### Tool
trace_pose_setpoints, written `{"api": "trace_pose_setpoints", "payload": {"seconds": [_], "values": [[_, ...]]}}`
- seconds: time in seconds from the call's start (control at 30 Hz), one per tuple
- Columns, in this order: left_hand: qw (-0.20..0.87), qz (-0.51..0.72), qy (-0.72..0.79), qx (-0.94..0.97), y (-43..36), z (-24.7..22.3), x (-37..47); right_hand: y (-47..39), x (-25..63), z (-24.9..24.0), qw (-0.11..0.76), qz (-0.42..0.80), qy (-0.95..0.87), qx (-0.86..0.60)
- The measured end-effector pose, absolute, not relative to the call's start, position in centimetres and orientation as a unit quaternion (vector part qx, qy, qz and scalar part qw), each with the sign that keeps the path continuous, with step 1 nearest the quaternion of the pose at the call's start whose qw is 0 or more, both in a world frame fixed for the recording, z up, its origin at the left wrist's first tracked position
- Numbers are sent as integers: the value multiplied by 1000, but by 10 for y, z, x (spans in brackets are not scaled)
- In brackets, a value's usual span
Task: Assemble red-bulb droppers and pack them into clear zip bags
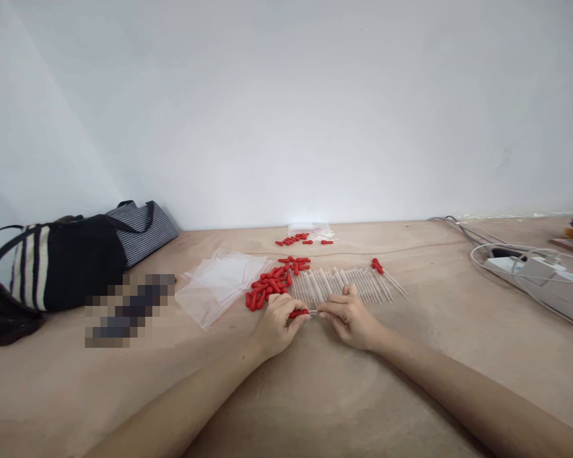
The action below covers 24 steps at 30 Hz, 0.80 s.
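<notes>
A person's two bare hands are meeting low at the centre of a light brown wooden desk (291, 397), seen from above. The left hand (277, 324) is pinching a glossy red, rubber-looking bulb (298, 313) between thumb and fingers, its narrow end pointing right. The right hand (353, 321) is gripping a thin, clear, glassy tube (314, 312) in its fingertips, and the tube's exposed part is bridging the small gap between the hands. The step in hand appears to be the joining of tube and bulb at the bulb's neck; whether the tube is already sitting inside is too small to tell. The move at this joint seems to call for a straight line between the two pieces and a gentle, even push, since the slender tube looks breakable. Just beyond the hands, a row of slim, clear tubes (339, 286) is lying side by side, and near its right end two red bulbs (377, 266) are resting at the far ends of slanting tubes, seemingly fitted. A loose heap of red bulbs (270, 285) is spreading beside the left hand, with flat, clear plastic bags (229, 277) overlapping to its left. Farther back, more red bulbs (293, 239) are lying near a clear plastic packet (310, 229). A black fabric bag with cream stripes (76, 261) is slumping at far left, and a white power strip (549, 280) with looping cables is lying at far right.
</notes>
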<state>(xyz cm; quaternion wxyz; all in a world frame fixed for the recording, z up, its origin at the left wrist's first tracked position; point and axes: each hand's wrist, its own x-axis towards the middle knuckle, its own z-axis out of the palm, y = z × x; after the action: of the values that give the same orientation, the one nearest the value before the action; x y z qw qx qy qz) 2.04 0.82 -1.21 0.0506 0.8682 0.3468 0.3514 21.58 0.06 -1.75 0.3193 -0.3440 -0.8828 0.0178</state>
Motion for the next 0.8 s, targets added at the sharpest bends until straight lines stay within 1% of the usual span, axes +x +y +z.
{"api": "trace_pose_setpoints", "payload": {"seconds": [0.2,0.37,0.57,0.8], "values": [[38,340,332,879,8,-12,20,2,215,-14,296,44,-890,-344],[38,347,319,881,10,-10,18,2,216,-9,297,87,-881,-358],[-2,358,313,880,10,-10,20,-1,214,-7,309,123,-868,-368],[31,321,295,899,8,-9,19,-6,213,-7,301,146,-872,-357]]}}
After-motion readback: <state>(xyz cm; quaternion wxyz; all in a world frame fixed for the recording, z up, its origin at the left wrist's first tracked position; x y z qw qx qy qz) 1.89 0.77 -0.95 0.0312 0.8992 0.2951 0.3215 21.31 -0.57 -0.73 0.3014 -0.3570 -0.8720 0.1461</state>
